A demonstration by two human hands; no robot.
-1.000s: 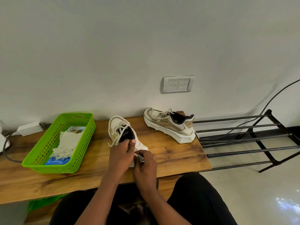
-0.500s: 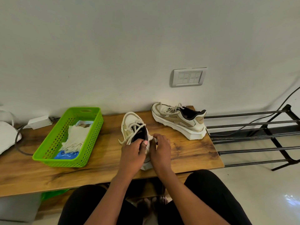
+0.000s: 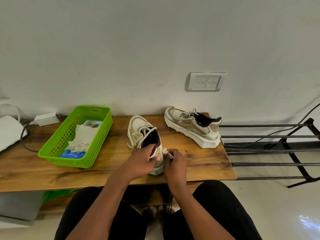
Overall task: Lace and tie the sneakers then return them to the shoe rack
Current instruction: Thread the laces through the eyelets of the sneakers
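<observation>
Sneaker, cream-and-tan with a chunky white sole (image 3: 144, 135), toe pointing away on the wood-grain tabletop (image 3: 103, 172), just right of the lime-green perforated plastic basket (image 3: 76, 135), laces (image 3: 138, 135) loose and spilling over the tongue. Left hand (image 3: 140, 163) clamped over the heel collar, thumb across the tan heel panel. Right hand (image 3: 174, 163) pinched shut on a small pale scrap just beside the heel, lace end or pull tab, too small to tell. Since a second ago, shifted from a fumble low at the heel to a firmer brace, right hand out to the side and back in; probably still readying the shoe, threading not yet begun. Matching second sneaker (image 3: 192, 127) further right of the basket, at the tabletop's far right end, laces seemingly threaded, bow not discernible. Black metal bar shoe rack (image 3: 270, 149) beyond that end, bare of shoes, so return step not yet begun
</observation>
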